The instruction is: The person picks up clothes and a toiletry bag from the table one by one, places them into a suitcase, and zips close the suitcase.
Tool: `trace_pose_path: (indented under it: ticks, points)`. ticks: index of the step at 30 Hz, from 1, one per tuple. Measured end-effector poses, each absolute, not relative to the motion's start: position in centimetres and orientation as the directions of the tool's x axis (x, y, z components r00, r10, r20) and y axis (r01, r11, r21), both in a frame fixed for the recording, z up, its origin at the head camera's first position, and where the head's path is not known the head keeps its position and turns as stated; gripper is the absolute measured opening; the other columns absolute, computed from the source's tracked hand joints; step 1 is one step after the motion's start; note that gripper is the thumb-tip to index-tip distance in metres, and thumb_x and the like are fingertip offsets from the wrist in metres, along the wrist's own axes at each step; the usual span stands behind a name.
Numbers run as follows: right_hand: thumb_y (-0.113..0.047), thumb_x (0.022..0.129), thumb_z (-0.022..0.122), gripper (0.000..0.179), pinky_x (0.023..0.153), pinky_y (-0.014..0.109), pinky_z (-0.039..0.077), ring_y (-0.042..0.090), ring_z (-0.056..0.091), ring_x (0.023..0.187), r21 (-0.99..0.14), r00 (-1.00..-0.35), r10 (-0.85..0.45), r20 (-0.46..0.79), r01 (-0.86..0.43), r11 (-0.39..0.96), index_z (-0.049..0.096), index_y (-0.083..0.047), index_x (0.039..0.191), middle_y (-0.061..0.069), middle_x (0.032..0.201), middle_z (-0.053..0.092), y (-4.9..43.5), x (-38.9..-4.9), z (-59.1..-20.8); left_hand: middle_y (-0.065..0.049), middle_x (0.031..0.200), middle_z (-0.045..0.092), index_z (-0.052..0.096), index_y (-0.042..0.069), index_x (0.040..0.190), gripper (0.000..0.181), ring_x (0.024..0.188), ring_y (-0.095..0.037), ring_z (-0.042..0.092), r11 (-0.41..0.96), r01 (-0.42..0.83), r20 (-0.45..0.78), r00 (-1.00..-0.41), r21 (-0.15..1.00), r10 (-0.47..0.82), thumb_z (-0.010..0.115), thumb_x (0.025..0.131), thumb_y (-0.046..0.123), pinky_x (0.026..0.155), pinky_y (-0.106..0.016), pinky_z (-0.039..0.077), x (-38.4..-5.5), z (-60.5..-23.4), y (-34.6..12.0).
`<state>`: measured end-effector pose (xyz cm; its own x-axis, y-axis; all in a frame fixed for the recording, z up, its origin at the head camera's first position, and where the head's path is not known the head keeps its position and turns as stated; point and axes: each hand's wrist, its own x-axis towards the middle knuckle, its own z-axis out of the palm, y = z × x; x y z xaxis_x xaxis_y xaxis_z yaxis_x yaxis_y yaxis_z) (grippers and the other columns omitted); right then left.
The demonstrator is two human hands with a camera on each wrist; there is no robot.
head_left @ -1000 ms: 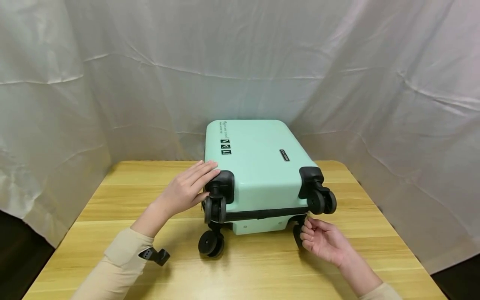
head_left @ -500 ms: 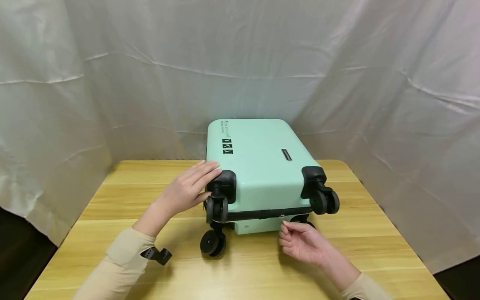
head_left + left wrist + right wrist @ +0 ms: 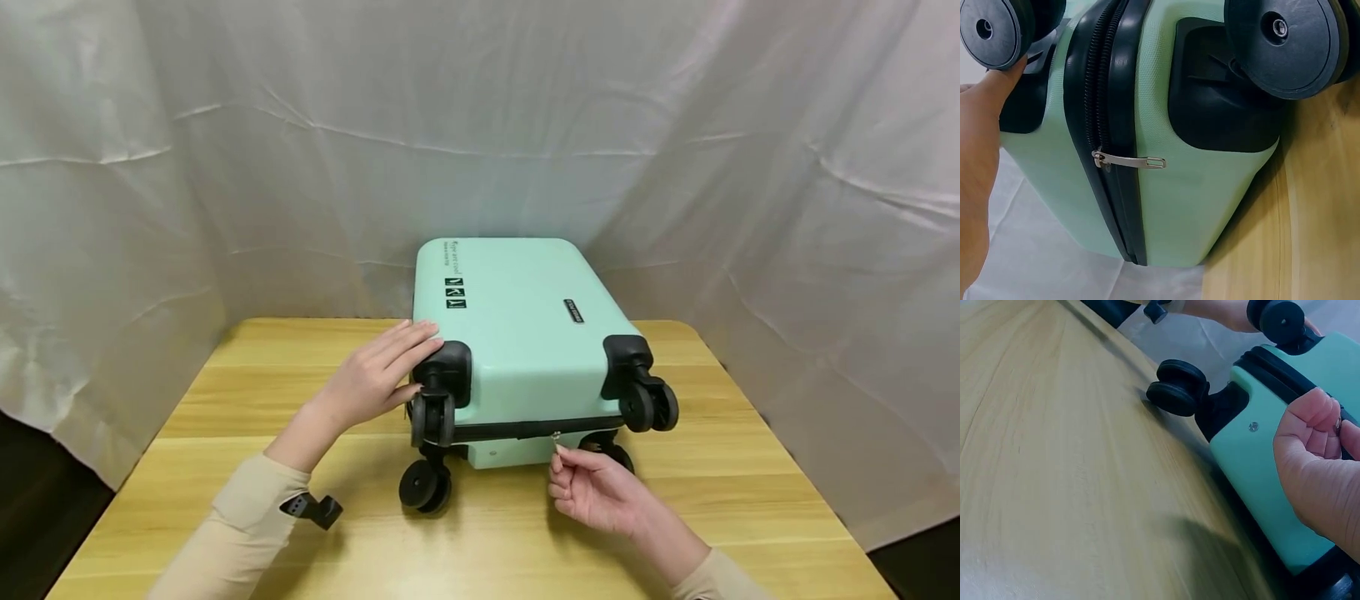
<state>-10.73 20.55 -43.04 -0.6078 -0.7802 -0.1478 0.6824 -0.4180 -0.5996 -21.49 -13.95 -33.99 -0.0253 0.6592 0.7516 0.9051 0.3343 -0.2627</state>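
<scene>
A mint-green hard-shell suitcase (image 3: pixel 517 350) lies flat, its wheeled end facing me. My left hand (image 3: pixel 371 383) rests on its near left corner, fingers extended over the black corner guard (image 3: pixel 453 371) and thumb beside the upper wheel. Below the front edge, my right hand (image 3: pixel 596 492) pinches a small metal zipper pull (image 3: pixel 557 438) between thumb and curled fingers. The black zipper band (image 3: pixel 495 431) runs across this end. On the suitcase's left side, the left wrist view has another metal zipper pull (image 3: pixel 1132 160) hanging across the band, with zipper teeth (image 3: pixel 1099 75) showing beside it.
The suitcase lies on a wooden table (image 3: pixel 300 375), with a pale curtain (image 3: pixel 480 125) behind and at both sides. Black caster wheels (image 3: pixel 425 486) stick out from the near end, and one at right (image 3: pixel 648 404) is close to my right hand.
My right hand has moved left along the front zipper band, from the near right corner towards the middle, with the zipper pull. The left hand stays on its corner.
</scene>
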Motion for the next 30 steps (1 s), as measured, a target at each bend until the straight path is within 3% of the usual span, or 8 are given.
trace_pose_path:
  ticks: [10,20,30]
  points:
    - [-0.028,0.099,0.021,0.044,0.065,0.020,0.039,0.008,0.045,0.069,-0.611,-0.594,-0.795,-0.124,0.677,-0.411,0.061,-0.015,0.090,-0.008,0.083,0.059,18.5,-10.8,-43.4,-0.019,0.127,0.052,0.051,-0.003,0.124,0.043,0.117,-0.033,0.050,0.329,0.913,0.772,-0.025,-0.241,0.635,0.051,0.089,0.022,0.098,-0.046,0.040,-21.4,-34.4,-14.3]
    - [-0.026,0.099,0.024,0.040,0.066,0.019,0.041,0.007,0.049,0.070,-0.588,-0.560,-0.815,-0.148,0.713,-0.383,0.062,-0.015,0.089,-0.008,0.083,0.063,16.3,-10.8,-43.1,-0.019,0.129,0.050,0.049,-0.002,0.126,0.045,0.119,-0.033,0.048,0.325,0.916,0.760,-0.036,-0.234,0.649,0.054,0.087,0.020,0.100,-0.045,0.039,-21.3,-34.4,-14.2]
    - [-0.026,0.099,0.022,0.043,0.064,0.020,0.037,0.007,0.047,0.070,-0.641,-0.539,-0.832,-0.133,0.687,-0.343,0.062,-0.015,0.088,-0.007,0.078,0.059,15.7,-10.7,-43.3,-0.019,0.128,0.051,0.050,-0.002,0.125,0.043,0.117,-0.033,0.050,0.340,0.913,0.775,-0.044,-0.225,0.631,0.045,0.093,0.026,0.099,-0.044,0.039,-20.9,-34.5,-14.7]
